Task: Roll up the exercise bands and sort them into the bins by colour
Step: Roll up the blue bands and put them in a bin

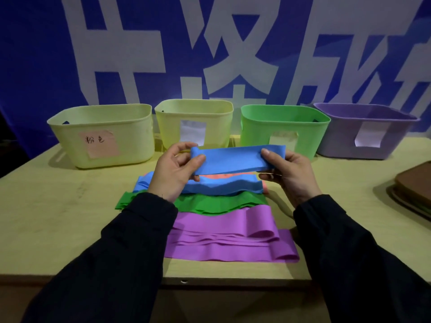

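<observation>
Nearest the camera, two dark sleeves (130, 248) reach forward over the front edge of a pale wooden table (58, 206). Just beyond that edge lies a stack of purple bands (228, 238), flat and loosely layered, their right ends spreading toward the right sleeve. Behind them, partly overlapping, lie green bands (210, 202), and behind those a rumpled blue band on the table (224, 186) with a strip of pink band (224, 176) showing past its far edge. Above this pile the person holds a blue band (235, 159) stretched flat between both hands, clear of the table. The left hand (173, 171) pinches the band's left end, thumb on the near face and fingers curled behind it. The right hand (289, 173) grips the right end the same way, thumb pressed on top and the remaining fingers folded underneath. Farther back four bins stand in a row: a pale yellow bin (102, 134) at the left with a pink label bearing handwritten characters, a second yellow bin (193, 122) with a white label, a green bin (284, 129) and a purple bin (366, 131), each labelled too. At the right edge of the table lie stacked brown trays (415, 185). Behind everything hangs a blue banner (210, 43) with large white characters.
</observation>
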Motion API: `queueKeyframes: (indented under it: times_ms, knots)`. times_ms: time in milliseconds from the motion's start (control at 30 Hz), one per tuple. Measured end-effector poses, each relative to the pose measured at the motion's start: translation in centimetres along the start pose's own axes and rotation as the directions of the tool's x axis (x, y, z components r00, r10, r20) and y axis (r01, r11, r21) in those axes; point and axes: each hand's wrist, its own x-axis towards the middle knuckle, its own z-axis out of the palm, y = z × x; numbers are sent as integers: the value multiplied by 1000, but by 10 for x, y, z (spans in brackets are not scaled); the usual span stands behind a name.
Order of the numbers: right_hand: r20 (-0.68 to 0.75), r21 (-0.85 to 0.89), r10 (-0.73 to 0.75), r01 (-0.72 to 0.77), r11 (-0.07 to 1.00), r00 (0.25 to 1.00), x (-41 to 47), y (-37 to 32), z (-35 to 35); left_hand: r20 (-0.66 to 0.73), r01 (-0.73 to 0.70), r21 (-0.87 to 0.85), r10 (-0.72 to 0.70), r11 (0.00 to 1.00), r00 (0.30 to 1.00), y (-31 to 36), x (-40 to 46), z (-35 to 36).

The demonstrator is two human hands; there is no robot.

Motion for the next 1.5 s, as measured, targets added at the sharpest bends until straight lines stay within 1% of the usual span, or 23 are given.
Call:
queueKeyframes:
  times_ms: [100, 200, 333, 400, 467, 567, 667, 733, 867, 1033, 1100, 1200, 1333, 1500]
  knots:
    - [-2, -3, 7, -7, 1000, 1000, 0, 0, -1, -29, 18, -7, -18, 1000, 999, -1, 0, -1]
    - [-5, -10, 14, -14, 1000, 1000, 1, 0, -1, 14, 31, -11, -31, 999, 999, -1, -1, 0]
    - [33, -48, 10, -9, 999, 999, -1, 3, 2, 78, 36, -21, -34, 999, 996, 1, -3, 2]
    - [44, -64, 14, -11, 998, 999, -1, 3, 4, 67, 7, -17, -6, 1000, 998, 1, -3, -1]
    - [45, -70, 13, -9, 998, 999, -2, 3, 5, 52, -24, 45, 22, 999, 998, 1, -3, -2]
    - [35, -72, 11, -8, 997, 999, -2, 2, 4, 31, 19, 0, -19, 1000, 999, 0, -2, 2]
    - [42, -76, 18, -15, 997, 999, -2, 2, 3, 12, 27, -17, -27, 999, 1000, -4, -1, 3]
    - [54, -80, 18, -14, 997, 998, -2, 4, 3, 33, 40, -32, -39, 999, 999, -7, -1, 1]
    - [83, -117, -2, 12, 993, 997, -1, 9, 6, 116, 10, 18, -12, 1000, 993, -8, -1, 1]
    - [83, -112, -16, 25, 993, 996, 0, 11, 5, 90, -14, 75, 7, 997, 996, -5, -2, 0]
    - [81, -112, -9, 18, 994, 997, -1, 11, 5, 57, 21, 35, -23, 999, 998, -3, -2, 2]
    - [76, -90, 0, 7, 996, 997, -2, 9, 6, 16, 29, 16, -29, 999, 999, -3, -2, 2]
    - [90, -55, -8, 13, 998, 996, -3, 7, 6, 40, 30, 11, -30, 1000, 999, -2, -4, 2]
    - [94, -53, -16, 21, 998, 995, -3, 9, 7, 76, -30, 19, 28, 999, 997, -4, -2, -3]
